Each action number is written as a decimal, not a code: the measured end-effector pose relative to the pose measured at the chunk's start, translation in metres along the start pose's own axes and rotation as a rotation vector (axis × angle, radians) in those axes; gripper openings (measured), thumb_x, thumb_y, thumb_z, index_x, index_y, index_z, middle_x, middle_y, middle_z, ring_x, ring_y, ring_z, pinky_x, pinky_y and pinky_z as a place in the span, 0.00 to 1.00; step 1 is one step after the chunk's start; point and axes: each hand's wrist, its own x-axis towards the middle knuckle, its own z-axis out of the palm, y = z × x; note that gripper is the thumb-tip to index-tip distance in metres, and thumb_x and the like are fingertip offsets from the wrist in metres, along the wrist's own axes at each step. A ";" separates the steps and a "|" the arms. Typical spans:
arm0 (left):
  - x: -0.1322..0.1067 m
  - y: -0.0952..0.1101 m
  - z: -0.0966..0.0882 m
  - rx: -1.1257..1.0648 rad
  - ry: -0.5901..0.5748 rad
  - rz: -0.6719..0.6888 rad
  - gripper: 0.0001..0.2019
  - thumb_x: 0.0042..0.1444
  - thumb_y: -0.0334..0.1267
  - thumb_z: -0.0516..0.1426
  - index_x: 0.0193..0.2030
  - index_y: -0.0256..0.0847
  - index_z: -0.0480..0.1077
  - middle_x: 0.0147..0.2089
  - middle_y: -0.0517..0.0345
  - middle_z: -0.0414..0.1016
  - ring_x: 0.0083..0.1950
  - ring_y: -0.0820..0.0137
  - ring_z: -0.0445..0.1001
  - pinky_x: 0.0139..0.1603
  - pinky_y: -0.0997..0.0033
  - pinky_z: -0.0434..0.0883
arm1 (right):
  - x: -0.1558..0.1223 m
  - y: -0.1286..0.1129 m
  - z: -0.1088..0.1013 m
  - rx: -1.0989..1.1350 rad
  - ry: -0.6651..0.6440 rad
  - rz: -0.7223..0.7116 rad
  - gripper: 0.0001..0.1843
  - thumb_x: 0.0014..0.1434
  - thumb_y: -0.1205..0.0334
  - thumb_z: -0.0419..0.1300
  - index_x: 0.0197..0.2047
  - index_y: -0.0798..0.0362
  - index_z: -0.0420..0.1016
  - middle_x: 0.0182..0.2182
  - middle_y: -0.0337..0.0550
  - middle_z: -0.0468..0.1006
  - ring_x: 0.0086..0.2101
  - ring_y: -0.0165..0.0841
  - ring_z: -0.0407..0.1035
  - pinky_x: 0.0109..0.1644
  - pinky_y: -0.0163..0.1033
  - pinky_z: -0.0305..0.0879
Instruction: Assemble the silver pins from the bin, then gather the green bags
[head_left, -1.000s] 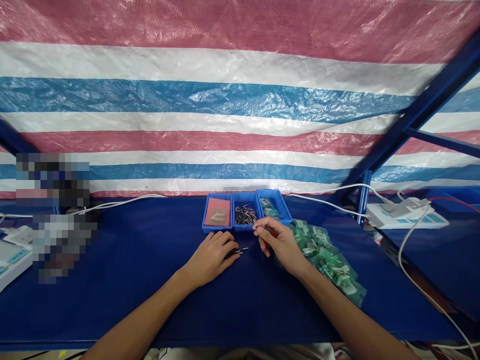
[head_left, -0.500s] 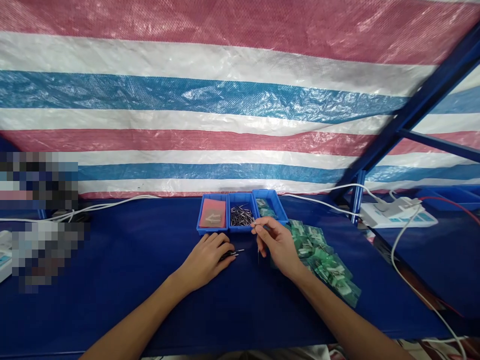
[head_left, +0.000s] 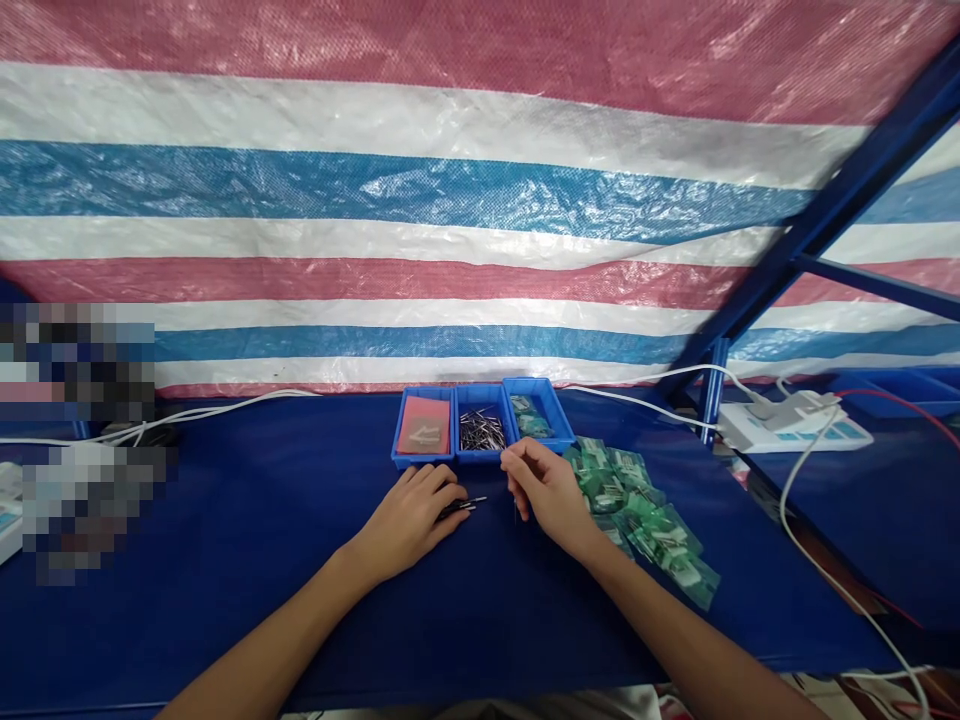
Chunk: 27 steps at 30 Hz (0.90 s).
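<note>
My left hand (head_left: 415, 515) rests on the blue table with its fingers curled around a few thin metal rods (head_left: 471, 503), dark with silvery tips, which poke out to the right. My right hand (head_left: 547, 492) is closed in a pinch just in front of the bins. Below its curled fingers shows the tip of a thin metal rod (head_left: 515, 512); the rest is hidden by the hand. Similar dark and silver rods fill the middle blue bin (head_left: 484, 457), close to both hands. Their exact kind is too small to make out.
The left bin (head_left: 395, 440) holds a pink sheet and a small bag of pale pieces. Green packets lie in the right bin (head_left: 559, 412). More green packets (head_left: 660, 525) are heaped right of my forearm. A white power strip (head_left: 795, 428) and cables sit farther right.
My right thumb and fingertips have drawn closer together, and less of the rod shows beneath the hand. My left hand has stayed in place; the view has shifted slightly.
</note>
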 end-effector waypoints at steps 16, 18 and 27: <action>0.001 0.001 0.002 -0.002 0.023 -0.005 0.08 0.76 0.43 0.54 0.49 0.42 0.71 0.49 0.54 0.75 0.47 0.63 0.72 0.49 0.62 0.66 | -0.002 0.001 -0.005 -0.739 -0.202 -0.401 0.03 0.71 0.62 0.61 0.44 0.48 0.77 0.36 0.43 0.77 0.38 0.40 0.72 0.43 0.44 0.66; 0.001 0.001 0.002 0.003 0.012 -0.006 0.08 0.76 0.42 0.54 0.49 0.42 0.71 0.49 0.54 0.74 0.47 0.63 0.72 0.49 0.62 0.66 | -0.003 0.003 -0.004 -0.880 -0.304 -0.450 0.02 0.71 0.65 0.62 0.45 0.49 0.76 0.39 0.44 0.77 0.41 0.41 0.71 0.46 0.45 0.65; 0.001 0.000 0.001 0.026 -0.006 -0.017 0.07 0.76 0.41 0.54 0.51 0.42 0.70 0.50 0.54 0.74 0.48 0.62 0.71 0.50 0.61 0.65 | -0.005 0.001 0.000 -0.903 -0.325 -0.444 0.07 0.72 0.71 0.56 0.42 0.51 0.70 0.40 0.44 0.75 0.40 0.38 0.69 0.45 0.43 0.62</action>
